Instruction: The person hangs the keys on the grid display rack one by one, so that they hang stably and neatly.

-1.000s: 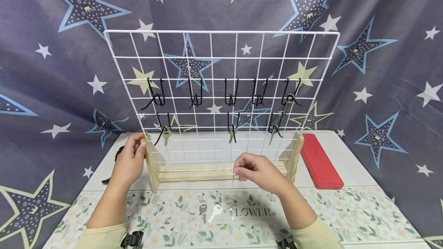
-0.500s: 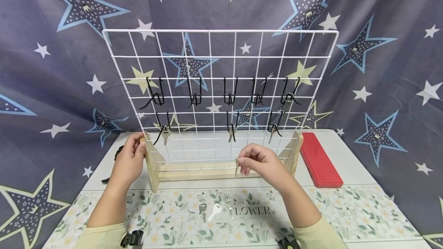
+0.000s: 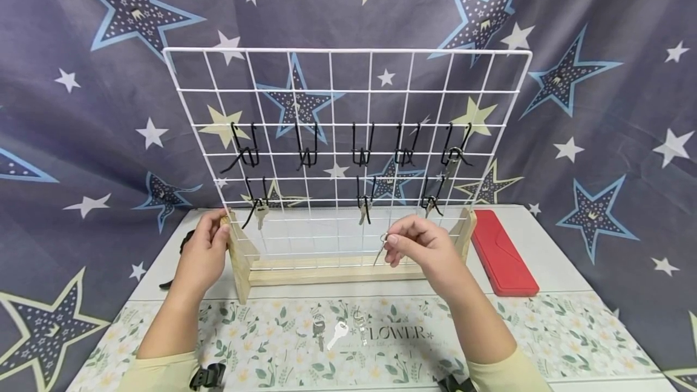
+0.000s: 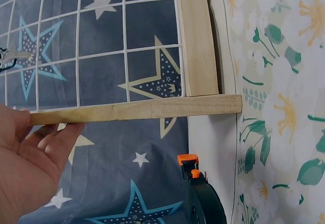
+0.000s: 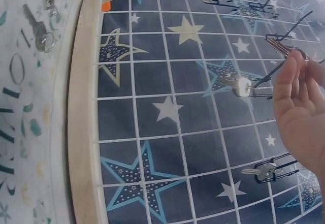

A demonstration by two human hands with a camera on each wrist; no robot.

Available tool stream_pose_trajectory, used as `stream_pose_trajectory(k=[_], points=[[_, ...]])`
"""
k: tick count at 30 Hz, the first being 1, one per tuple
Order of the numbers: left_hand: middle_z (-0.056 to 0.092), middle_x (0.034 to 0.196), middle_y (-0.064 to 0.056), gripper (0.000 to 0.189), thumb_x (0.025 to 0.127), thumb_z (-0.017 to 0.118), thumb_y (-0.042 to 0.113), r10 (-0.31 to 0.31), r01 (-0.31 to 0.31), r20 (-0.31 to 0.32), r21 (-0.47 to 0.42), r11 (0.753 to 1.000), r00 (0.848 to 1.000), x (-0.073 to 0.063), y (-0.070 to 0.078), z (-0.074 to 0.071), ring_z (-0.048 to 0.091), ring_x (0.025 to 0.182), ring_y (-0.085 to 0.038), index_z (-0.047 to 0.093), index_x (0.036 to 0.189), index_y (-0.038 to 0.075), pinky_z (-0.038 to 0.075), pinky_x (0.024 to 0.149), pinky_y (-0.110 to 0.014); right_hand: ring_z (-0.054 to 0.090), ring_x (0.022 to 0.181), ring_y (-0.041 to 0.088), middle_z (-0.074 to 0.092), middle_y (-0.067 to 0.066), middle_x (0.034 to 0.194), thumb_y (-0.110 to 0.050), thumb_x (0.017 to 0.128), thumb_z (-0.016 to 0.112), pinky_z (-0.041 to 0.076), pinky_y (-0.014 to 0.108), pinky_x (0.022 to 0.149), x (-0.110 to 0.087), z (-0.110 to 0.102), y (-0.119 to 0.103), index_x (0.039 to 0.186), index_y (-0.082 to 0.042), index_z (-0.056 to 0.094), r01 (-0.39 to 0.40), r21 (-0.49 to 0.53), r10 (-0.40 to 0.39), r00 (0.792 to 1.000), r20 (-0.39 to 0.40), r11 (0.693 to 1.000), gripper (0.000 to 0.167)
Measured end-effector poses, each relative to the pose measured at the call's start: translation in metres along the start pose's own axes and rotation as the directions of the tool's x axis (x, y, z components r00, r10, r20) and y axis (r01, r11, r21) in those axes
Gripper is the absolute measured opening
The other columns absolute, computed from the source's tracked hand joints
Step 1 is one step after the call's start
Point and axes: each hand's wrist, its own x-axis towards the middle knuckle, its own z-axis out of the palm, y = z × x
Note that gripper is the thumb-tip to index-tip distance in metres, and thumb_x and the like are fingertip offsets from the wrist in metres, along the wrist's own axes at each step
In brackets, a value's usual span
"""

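A white wire grid rack (image 3: 348, 51) stands upright on a wooden base (image 3: 337, 278). My left hand (image 3: 204, 250) grips its left wooden side piece (image 4: 132, 109), thumb on one face and fingers on the other. My right hand (image 3: 422, 247) pinches a key (image 3: 379, 254) by its ring, blade pointing down, in front of the grid's lower right part. In the right wrist view this key (image 5: 279, 47) overlaps the black hooks. Keys hang from lower hooks at left (image 3: 262, 215), middle (image 3: 363, 213) and right (image 3: 430, 205), and one key (image 3: 452, 165) from the upper right hook.
Three keys lie on the floral mat (image 3: 245, 337): a dark-headed key (image 3: 319, 333), a pale key (image 3: 337, 334) and a ringed key (image 3: 360, 328). A red case (image 3: 506, 256) lies right of the rack. Left of it is a black object with orange parts (image 4: 200, 198).
My right hand has moved up and to the right with the key, which now tilts and shows more of its blade. The left hand stays on the wooden side piece.
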Motion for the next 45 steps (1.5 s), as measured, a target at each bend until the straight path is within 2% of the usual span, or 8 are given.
stream_pose_trajectory(k=[8, 14, 18, 30, 37, 45], points=[[0.054, 0.139, -0.021, 0.044, 0.108, 0.031, 0.031, 0.002, -0.002, 0.000, -0.003, 1.000, 1.000, 0.000, 0.000, 0.000, 0.058, 0.117, -0.036, 0.036, 0.148, 0.012, 0.050, 0.099, -0.056, 0.067, 0.073, 0.016, 0.066, 0.007, 0.085, 0.007, 0.096, 0.053, 0.061, 0.029, 0.066, 0.001, -0.002, -0.014, 0.097, -0.005, 0.060, 0.051, 0.117, -0.044, 0.997, -0.060, 0.992, 0.014], [0.053, 0.140, -0.021, 0.045, 0.108, 0.031, 0.032, -0.003, 0.003, 0.004, -0.003, 1.000, 1.000, 0.000, 0.001, 0.000, 0.057, 0.120, -0.037, 0.035, 0.148, 0.012, 0.049, 0.100, -0.057, 0.067, 0.075, 0.017, 0.065, 0.008, 0.087, 0.009, 0.096, 0.050, 0.061, 0.029, 0.066, 0.003, -0.003, -0.023, 0.099, -0.007, 0.060, 0.082, 0.164, -0.071, 0.995, -0.073, 0.983, 0.019], [0.052, 0.142, -0.021, 0.045, 0.108, 0.031, 0.032, -0.005, 0.005, 0.006, -0.005, 1.000, 1.000, 0.000, 0.001, 0.000, 0.056, 0.121, -0.038, 0.035, 0.149, 0.012, 0.049, 0.101, -0.057, 0.067, 0.073, 0.016, 0.065, 0.007, 0.087, 0.009, 0.096, 0.050, 0.061, 0.028, 0.065, 0.006, -0.002, -0.030, 0.099, -0.008, 0.061, 0.100, 0.184, -0.080, 0.991, -0.111, 0.978, 0.021], [0.053, 0.140, -0.020, 0.046, 0.108, 0.031, 0.034, -0.009, 0.009, 0.006, 0.000, 1.000, 1.000, 0.000, 0.001, -0.001, 0.057, 0.119, -0.038, 0.035, 0.149, 0.014, 0.049, 0.099, -0.057, 0.069, 0.070, 0.017, 0.067, 0.009, 0.087, 0.008, 0.096, 0.053, 0.062, 0.028, 0.063, 0.019, -0.005, -0.045, 0.098, -0.003, 0.062, 0.163, 0.292, -0.097, 0.969, -0.229, 0.942, 0.014], [0.052, 0.142, -0.020, 0.047, 0.108, 0.031, 0.035, -0.013, 0.013, 0.011, -0.002, 1.000, 1.000, 0.000, 0.002, -0.001, 0.057, 0.120, -0.038, 0.034, 0.150, 0.015, 0.049, 0.100, -0.057, 0.069, 0.070, 0.018, 0.066, 0.010, 0.087, 0.008, 0.097, 0.051, 0.062, 0.026, 0.062, 0.028, -0.009, -0.049, 0.098, -0.001, 0.060, 0.203, 0.343, -0.125, 0.964, -0.236, 0.917, 0.012], [0.054, 0.140, -0.020, 0.046, 0.108, 0.031, 0.035, -0.018, 0.018, 0.006, 0.001, 1.000, 1.000, 0.000, 0.002, 0.000, 0.058, 0.118, -0.037, 0.035, 0.150, 0.015, 0.049, 0.099, -0.056, 0.069, 0.071, 0.020, 0.067, 0.012, 0.088, 0.007, 0.097, 0.052, 0.062, 0.027, 0.063, 0.036, -0.011, -0.050, 0.100, 0.001, 0.059, 0.211, 0.403, -0.123, 0.965, -0.233, 0.891, 0.010]])
